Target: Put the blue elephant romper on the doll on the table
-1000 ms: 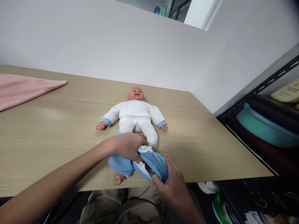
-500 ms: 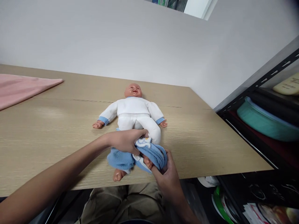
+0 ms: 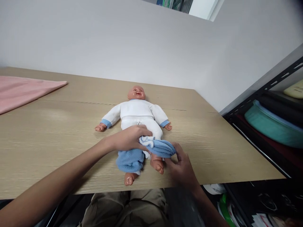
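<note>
A baby doll point(image 3: 138, 108) in a white top with blue cuffs lies on its back on the wooden table, feet toward me. Blue fleece trousers point(image 3: 130, 160) are bunched around its lower legs, one leg on each side. My left hand point(image 3: 132, 137) pinches the bunched cloth at its inner, white-patterned part. On the other side my right hand point(image 3: 181, 162) grips the outer edge of the same bunched trouser leg between thumb and fingers. The doll's foot point(image 3: 157, 164) on that side sticks out below the cloth; the other foot point(image 3: 129, 178) is bare too.
A pink cloth point(image 3: 28, 90) lies on the table's left. To the right stands a dark metal shelf with a teal basin point(image 3: 272, 123). The table point(image 3: 217, 157) ends just in front of my lap, and a white wall rises behind it.
The bunched trouser leg has slid up over the foot near my right hand, and more of that foot now shows. My right hand has moved slightly right and up.
</note>
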